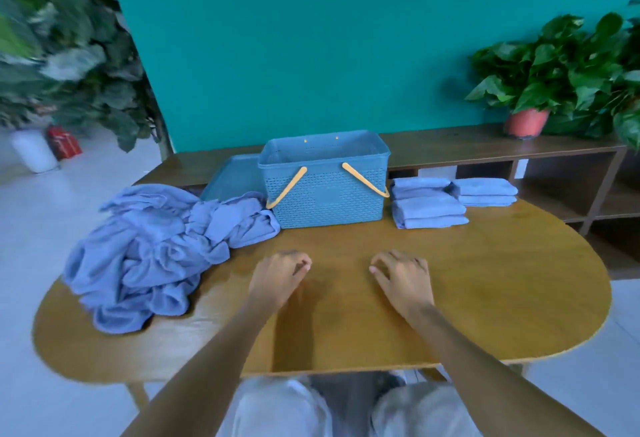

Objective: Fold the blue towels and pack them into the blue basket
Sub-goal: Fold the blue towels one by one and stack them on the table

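A blue perforated basket [325, 194] with yellow handles hanging down stands at the back middle of the wooden table [502, 291]. Its inside looks empty from here. A loose heap of crumpled blue towels [152, 249] covers the table's left side. Right of the basket lie two stacks of folded blue towels [429, 208], the smaller stack [485, 192] farther right. My left hand [277, 279] and my right hand [403, 279] hover over bare wood in front of the basket, fingers loosely curled, holding nothing.
The basket's blue lid [235, 180] lies flat behind the towel heap, left of the basket. A low wooden shelf [519, 156] runs along the teal wall with a potted plant [540, 90] on it. Large plants [62, 55] stand at the left on the floor.
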